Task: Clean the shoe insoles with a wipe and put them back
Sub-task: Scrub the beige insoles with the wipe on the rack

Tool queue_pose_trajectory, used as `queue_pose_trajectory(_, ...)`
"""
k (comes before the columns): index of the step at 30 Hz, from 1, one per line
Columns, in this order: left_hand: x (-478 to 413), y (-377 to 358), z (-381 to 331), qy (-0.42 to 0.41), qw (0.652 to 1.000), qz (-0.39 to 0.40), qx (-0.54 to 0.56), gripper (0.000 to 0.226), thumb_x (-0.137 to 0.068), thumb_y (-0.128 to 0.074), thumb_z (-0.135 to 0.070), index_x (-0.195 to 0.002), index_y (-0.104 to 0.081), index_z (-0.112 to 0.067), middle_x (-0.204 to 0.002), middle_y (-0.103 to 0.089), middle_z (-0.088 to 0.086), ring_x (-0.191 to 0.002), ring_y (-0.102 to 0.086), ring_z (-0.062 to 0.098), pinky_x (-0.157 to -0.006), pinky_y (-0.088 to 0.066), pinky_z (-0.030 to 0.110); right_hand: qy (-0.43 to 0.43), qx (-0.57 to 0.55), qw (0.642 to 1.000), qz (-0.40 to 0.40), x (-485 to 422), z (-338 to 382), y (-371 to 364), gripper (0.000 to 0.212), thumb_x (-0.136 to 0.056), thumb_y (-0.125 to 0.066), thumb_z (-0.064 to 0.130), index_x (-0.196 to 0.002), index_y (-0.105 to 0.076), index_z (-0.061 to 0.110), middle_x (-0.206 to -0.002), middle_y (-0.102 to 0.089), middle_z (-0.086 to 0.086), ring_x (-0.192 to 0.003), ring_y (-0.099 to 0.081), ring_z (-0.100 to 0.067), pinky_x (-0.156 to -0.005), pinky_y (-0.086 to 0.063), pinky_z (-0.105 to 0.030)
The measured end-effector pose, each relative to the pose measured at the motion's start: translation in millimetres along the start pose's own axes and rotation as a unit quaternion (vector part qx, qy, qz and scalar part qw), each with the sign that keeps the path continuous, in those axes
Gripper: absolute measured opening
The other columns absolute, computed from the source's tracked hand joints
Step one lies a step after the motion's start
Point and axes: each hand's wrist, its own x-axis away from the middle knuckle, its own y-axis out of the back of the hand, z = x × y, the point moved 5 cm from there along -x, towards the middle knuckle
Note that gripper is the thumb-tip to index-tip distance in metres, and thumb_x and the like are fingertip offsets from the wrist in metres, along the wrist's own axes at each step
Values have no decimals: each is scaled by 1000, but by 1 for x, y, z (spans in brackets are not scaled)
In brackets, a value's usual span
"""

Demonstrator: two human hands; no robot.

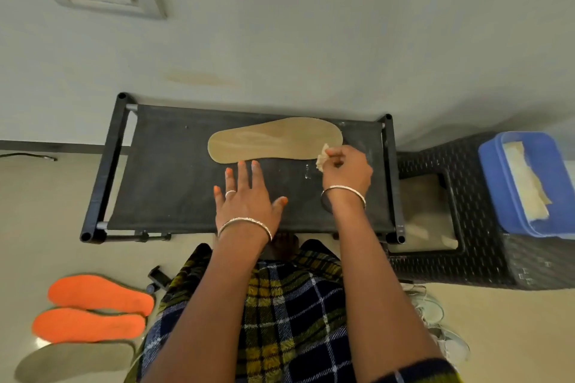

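Your right hand (345, 169) closes over most of the wipe (322, 156), and only 1 crumpled corner shows. Whether the fingertips (255, 164) of your left hand (249, 199) touch the tan insole (273, 140) or stop just short, you cannot tell. The blue tub (497, 183) runs off the right edge. Your right forearm covers most of the pale sneakers (435, 311). The dark object (157, 277) on the floor is too small to identify.
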Motion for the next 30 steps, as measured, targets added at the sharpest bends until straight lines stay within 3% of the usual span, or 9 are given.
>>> queue_pose_trajectory(5,-30,-16,-17,-37,999,-4,-20,89,-99,-42,-56,-157,14,-18,-163,21,5,-151,14,30,-123,-4,53,12,-52,998,30,-3,-6,-12,29,-82,-65,3,-96,-66,29,-79,-67,5,-75,-69,-20,-75,-60,-44)
queue_pose_trajectory(12,-44,-23,-10,-32,992,68,-99,97,-96,-36,-65,-149,33,-22,-155,40,2,-145,31,26,-119,8,59,56,24,998,29,-31,24,-42,13,-83,-68,7,-93,-74,12,-98,-73,-5,-91,-68,-26,-87,-53,-36)
queue_pose_trajectory(15,-49,-26,-7,-35,988,103,-108,103,-94,-36,-70,-145,38,-20,-152,45,4,-143,35,24,-118,10,60,75,50,991,94,-29,30,-59,11,-79,-73,6,-90,-75,8,-92,-73,-11,-86,-68,-29,-85,-55,-39)
queue_pose_trajectory(18,-51,-27,-9,-34,987,113,-114,105,-92,-36,-71,-145,40,-20,-150,46,5,-142,36,25,-118,10,60,109,50,982,146,-31,34,-70,11,-73,-77,5,-82,-76,12,-86,-74,-6,-81,-69,-25,-81,-57,-42)
queue_pose_trajectory(20,-50,-29,-10,-29,987,113,-110,106,-92,-37,-71,-145,40,-19,-150,47,5,-142,37,25,-118,10,60,101,65,984,135,-35,30,-65,10,-73,-79,14,-80,-76,20,-84,-73,2,-79,-68,-20,-78,-58,-37)
queue_pose_trajectory(23,-48,-29,-11,-30,989,107,-100,107,-92,-38,-71,-145,40,-20,-149,48,5,-142,37,25,-118,10,59,50,100,992,53,-42,22,-44,8,-79,-75,30,-85,-74,26,-92,-73,2,-88,-69,-23,-78,-55,-32)
queue_pose_trajectory(26,-46,-26,-6,-42,990,95,-96,104,-93,-38,-70,-145,39,-23,-151,46,2,-143,35,24,-119,9,59,21,122,992,-4,-44,22,-36,12,-84,-70,29,-95,-72,23,-101,-71,-2,-97,-66,-28,-77,-50,-30)
queue_pose_trajectory(28,-45,-24,-2,-50,990,91,-100,102,-94,-36,-69,-145,39,-24,-152,45,1,-144,34,24,-119,9,59,44,103,994,5,-39,28,-44,11,-85,-69,20,-95,-72,19,-104,-70,-3,-99,-64,-26,-81,-49,-30)
queue_pose_trajectory(30,-44,-23,-1,-54,989,88,-103,100,-94,-35,-69,-145,39,-24,-152,44,3,-143,35,25,-119,9,59,94,49,992,67,-31,37,-61,13,-79,-73,13,-90,-74,19,-94,-73,0,-89,-67,-21,-86,-55,-33)
